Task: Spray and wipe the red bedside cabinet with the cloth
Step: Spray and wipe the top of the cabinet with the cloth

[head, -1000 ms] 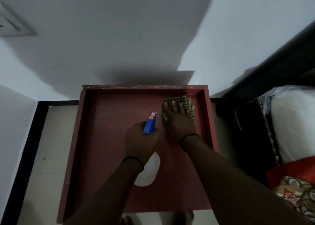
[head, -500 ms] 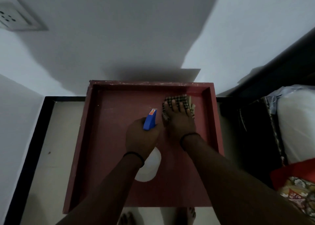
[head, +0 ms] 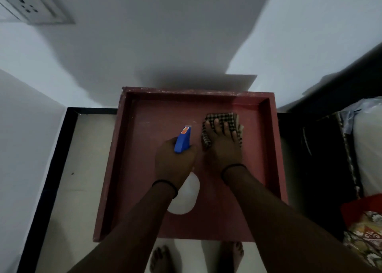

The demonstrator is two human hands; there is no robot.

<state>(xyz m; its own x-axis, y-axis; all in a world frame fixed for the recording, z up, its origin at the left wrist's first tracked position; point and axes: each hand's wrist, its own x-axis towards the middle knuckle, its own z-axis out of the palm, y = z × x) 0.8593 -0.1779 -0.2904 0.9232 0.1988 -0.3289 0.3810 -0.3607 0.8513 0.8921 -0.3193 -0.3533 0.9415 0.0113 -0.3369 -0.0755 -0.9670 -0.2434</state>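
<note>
left hand (head: 175, 163): our fingers curl round the blue-headed white plastic spray bottle (head: 183, 140).
right hand (head: 223, 148): our flat fingers press the checked fabric cloth (head: 221, 117) under them onto the red wooden cabinet (head: 144, 169).

Home bedroom: red bedside cabinet (head: 157, 115) against a white wall (head: 165, 34), patterned fabric (head: 365, 239) piled at right, wall socket (head: 31, 8) upper left, pale floor (head: 82, 169) — bare feet (head: 159, 258).

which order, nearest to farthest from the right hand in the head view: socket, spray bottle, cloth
1. cloth: directly under the right hand, whose fingers press on it.
2. spray bottle: just to the left, gripped by the left hand.
3. socket: far off, at the upper left.
</note>
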